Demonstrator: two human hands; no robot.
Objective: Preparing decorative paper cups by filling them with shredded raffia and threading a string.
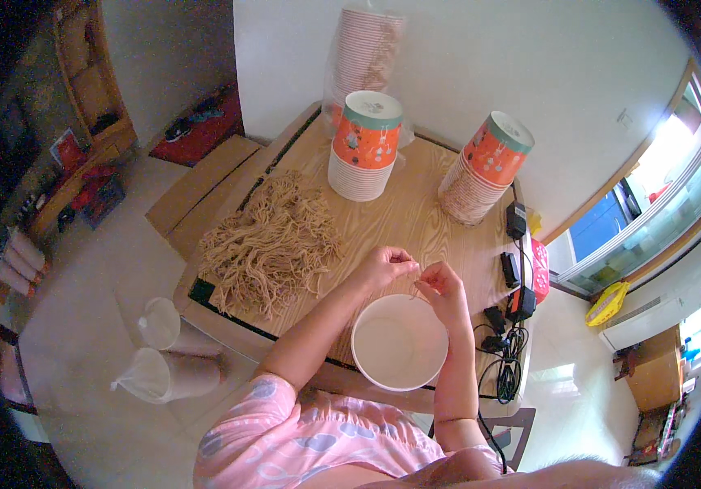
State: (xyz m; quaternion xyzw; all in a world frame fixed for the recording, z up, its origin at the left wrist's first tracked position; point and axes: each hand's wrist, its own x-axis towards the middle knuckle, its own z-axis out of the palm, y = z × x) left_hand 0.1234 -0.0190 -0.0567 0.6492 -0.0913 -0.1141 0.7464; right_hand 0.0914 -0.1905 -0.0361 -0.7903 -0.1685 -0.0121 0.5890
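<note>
My left hand [391, 265] and my right hand [443, 292] meet over the far rim of a white paper bucket [400, 376], which stands open end up at the table's near edge. Fingertips of both hands are pinched on a thin beige cord; little of it shows between them. Left of my hands, a loose heap of beige cords [265, 244] covers the table's left part. Beyond it are two upside-down stacks of orange and green paper buckets, one at the middle [365, 147] and one at the right [487, 169].
A tall plastic-wrapped bucket stack [367, 53] stands behind the table [391, 220]. Black adapters [516, 220] and coiled cables [507, 365] line its right edge. Wrapped stacks [179, 379] lie on the floor at left, near a cardboard box [204, 191]. A chair [518, 428] is close at right.
</note>
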